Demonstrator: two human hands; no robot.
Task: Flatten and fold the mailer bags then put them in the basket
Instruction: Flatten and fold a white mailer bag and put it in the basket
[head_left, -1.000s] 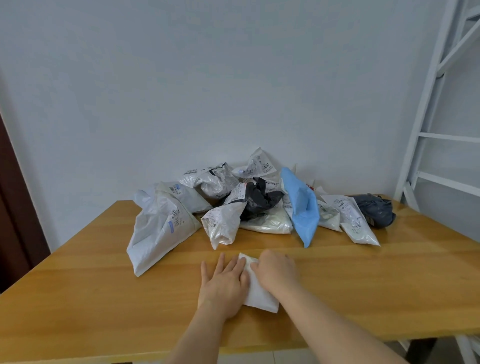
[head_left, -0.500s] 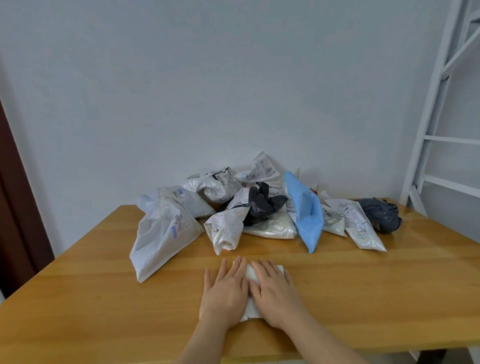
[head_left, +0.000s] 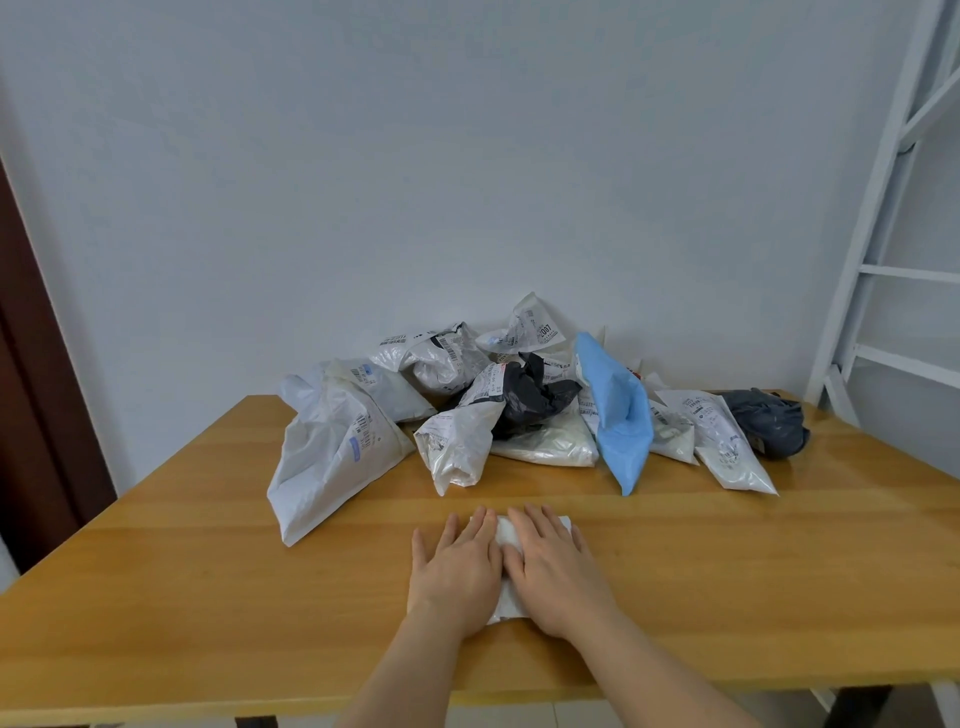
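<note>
Folded mailer bag (head_left: 505, 535): white, small, flat on the wooden table (head_left: 208, 597) near the front edge, mostly covered by both hands; only a strip between the hands, the far right corner and a bit of the near edge visible.
Left hand (head_left: 457, 571): palm down on the left part of the folded mailer bag, fingers straight and a little spread, pressing, not curled around anything.
Right hand (head_left: 553, 569): palm down on the right part of the same bag, fingers straight and pointing away from the body, pressing flat, gripping nothing.
Hands to each other: side by side, almost touching at the index fingers.
Pile of mailer bags (head_left: 519, 410): crumpled, at the far side of the table near the wall (head_left: 415, 182), well apart from the hands.
Large white bag (head_left: 327, 452): left end of the pile, lying tilted toward the front.
Blue bag (head_left: 621, 421): right of the middle, leaning upright on its neighbours.
Black bag (head_left: 530, 397): crumpled, in the middle of the pile.
Dark grey bag (head_left: 769, 421): right end of the pile.
White metal frame (head_left: 883, 208): beside the table on the right.
Basket: not in the view.
</note>
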